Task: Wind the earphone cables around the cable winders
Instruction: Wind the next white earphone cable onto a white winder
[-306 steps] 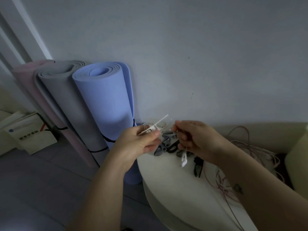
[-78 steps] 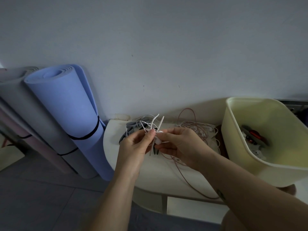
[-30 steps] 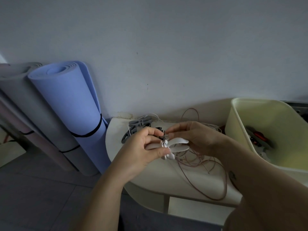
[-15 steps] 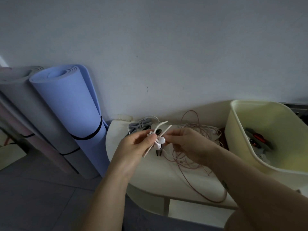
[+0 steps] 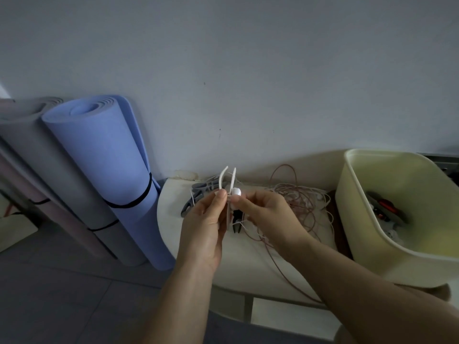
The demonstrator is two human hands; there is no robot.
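A white cable winder (image 5: 226, 181) with two thin prongs pointing up is pinched between the thumb and fingers of my left hand (image 5: 205, 224). My right hand (image 5: 264, 214) pinches a white earbud (image 5: 236, 192) right beside the winder. Both hands are held above the cream table (image 5: 248, 259). Thin white cable trails down between the hands. Grey and black winders (image 5: 198, 197) lie on the table behind my left hand, partly hidden. A tangle of pink earphone cable (image 5: 303, 207) lies to the right.
A pale yellow bin (image 5: 397, 219) holding red and dark items stands on the right of the table. Rolled blue (image 5: 106, 165) and grey mats (image 5: 42, 155) lean against the wall on the left. The grey floor lies below.
The winder's prongs have tipped from slanting right to nearly upright. Both hands stay together over the table, and the earbud now sits at my right fingertips.
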